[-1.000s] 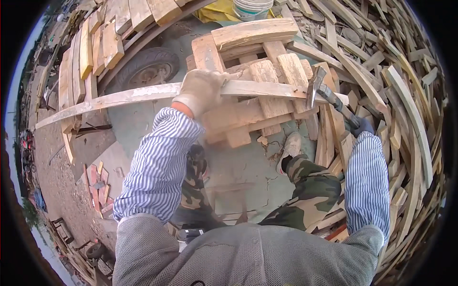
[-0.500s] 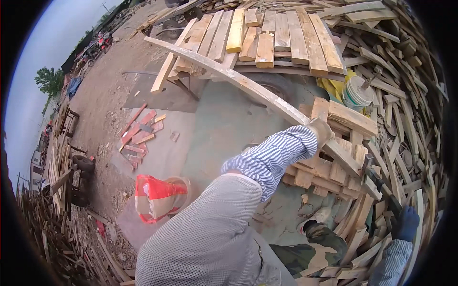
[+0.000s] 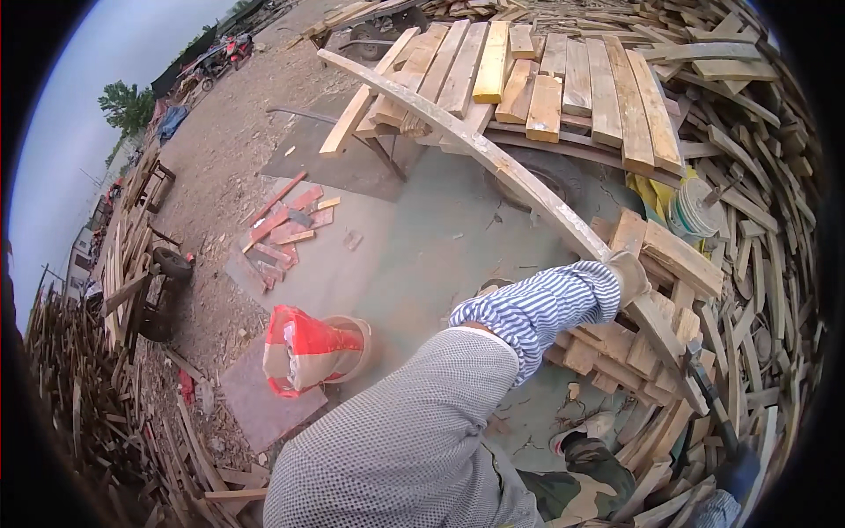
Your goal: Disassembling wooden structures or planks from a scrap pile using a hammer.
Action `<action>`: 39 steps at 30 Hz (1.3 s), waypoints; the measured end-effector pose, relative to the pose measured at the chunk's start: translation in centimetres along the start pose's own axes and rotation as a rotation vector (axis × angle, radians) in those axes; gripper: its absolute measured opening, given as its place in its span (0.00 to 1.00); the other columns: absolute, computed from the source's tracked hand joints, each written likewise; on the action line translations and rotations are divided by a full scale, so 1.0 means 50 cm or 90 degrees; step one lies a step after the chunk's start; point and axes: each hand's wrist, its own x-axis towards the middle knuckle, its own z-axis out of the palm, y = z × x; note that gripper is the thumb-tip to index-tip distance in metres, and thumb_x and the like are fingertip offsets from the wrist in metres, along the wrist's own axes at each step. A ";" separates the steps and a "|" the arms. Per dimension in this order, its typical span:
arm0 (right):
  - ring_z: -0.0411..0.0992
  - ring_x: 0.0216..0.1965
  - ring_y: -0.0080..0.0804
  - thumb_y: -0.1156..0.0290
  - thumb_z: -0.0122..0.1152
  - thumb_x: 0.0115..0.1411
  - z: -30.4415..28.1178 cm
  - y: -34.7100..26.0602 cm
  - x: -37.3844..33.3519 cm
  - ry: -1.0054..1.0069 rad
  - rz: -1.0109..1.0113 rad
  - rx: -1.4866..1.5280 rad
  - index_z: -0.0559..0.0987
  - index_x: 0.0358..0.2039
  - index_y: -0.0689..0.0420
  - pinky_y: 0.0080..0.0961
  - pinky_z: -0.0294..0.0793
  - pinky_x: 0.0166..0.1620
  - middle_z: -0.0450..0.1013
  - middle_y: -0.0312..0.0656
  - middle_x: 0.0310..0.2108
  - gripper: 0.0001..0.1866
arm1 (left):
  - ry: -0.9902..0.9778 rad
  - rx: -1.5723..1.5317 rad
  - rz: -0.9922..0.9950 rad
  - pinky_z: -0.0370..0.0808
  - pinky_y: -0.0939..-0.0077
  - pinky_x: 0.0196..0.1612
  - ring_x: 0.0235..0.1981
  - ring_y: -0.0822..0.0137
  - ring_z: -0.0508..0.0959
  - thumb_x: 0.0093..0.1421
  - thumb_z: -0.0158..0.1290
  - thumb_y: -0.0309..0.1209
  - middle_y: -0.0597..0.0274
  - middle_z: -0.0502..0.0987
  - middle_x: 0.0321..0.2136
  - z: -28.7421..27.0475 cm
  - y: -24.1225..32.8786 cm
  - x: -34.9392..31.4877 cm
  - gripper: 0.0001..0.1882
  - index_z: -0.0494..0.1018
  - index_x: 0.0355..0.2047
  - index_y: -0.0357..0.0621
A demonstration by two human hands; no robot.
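A long, narrow wooden beam point(image 3: 519, 180) slants from the upper left down to the lower right. My left hand point(image 3: 629, 277), in a pale work glove, is closed around it towards its near right end. At the lower right my right hand point(image 3: 739, 473), in a dark blue glove, grips the dark handle of a hammer point(image 3: 717, 407). The hammer's metal head lies against or just beside the beam's near end; contact is hard to tell. Below the beam sits a stack of short wood blocks point(image 3: 607, 348). My right fingers are dim near the picture's rim.
Boards point(image 3: 537, 97) lie side by side on a raised stand at the back. A red-and-white bag point(image 3: 304, 352) sits by a bucket point(image 3: 356, 343). Red wood scraps point(image 3: 286, 229) lie left of centre. A white pail point(image 3: 695, 209) and a heap of loose timber point(image 3: 757, 290) fill the right.
The whole view has shifted, so things sit further right and lower. My right hand and the hammer have dropped towards the lower edge. My left hand keeps its hold on the beam.
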 end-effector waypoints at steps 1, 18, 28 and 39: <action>0.72 0.32 0.58 0.78 0.65 0.45 -0.007 -0.002 0.012 -0.043 0.024 0.008 0.78 0.37 0.58 0.49 0.71 0.36 0.73 0.52 0.27 0.15 | -0.024 -0.002 -0.009 0.77 0.61 0.42 0.42 0.59 0.83 0.55 0.56 0.33 0.61 0.83 0.39 0.001 0.001 0.003 0.17 0.78 0.47 0.52; 0.77 0.39 0.49 0.65 0.63 0.50 -0.131 -0.111 0.067 -0.332 0.287 -0.079 0.81 0.32 0.49 0.45 0.74 0.43 0.78 0.46 0.30 0.08 | 0.059 0.037 0.000 0.77 0.61 0.46 0.42 0.56 0.82 0.56 0.51 0.33 0.56 0.83 0.38 0.026 0.018 0.050 0.16 0.76 0.46 0.53; 0.75 0.51 0.48 0.57 0.65 0.52 0.089 -0.104 -0.080 -0.466 0.499 0.135 0.81 0.46 0.45 0.41 0.73 0.56 0.78 0.48 0.47 0.20 | 0.074 0.069 -0.035 0.78 0.61 0.45 0.42 0.56 0.82 0.56 0.50 0.31 0.54 0.83 0.37 0.034 0.014 0.051 0.16 0.77 0.46 0.52; 0.77 0.32 0.48 0.57 0.72 0.49 0.121 -0.260 -0.110 -0.394 0.365 0.335 0.80 0.44 0.53 0.40 0.74 0.39 0.78 0.47 0.28 0.23 | 0.118 0.058 -0.011 0.76 0.62 0.44 0.40 0.57 0.82 0.50 0.58 0.32 0.58 0.82 0.36 0.067 0.013 0.058 0.16 0.78 0.42 0.49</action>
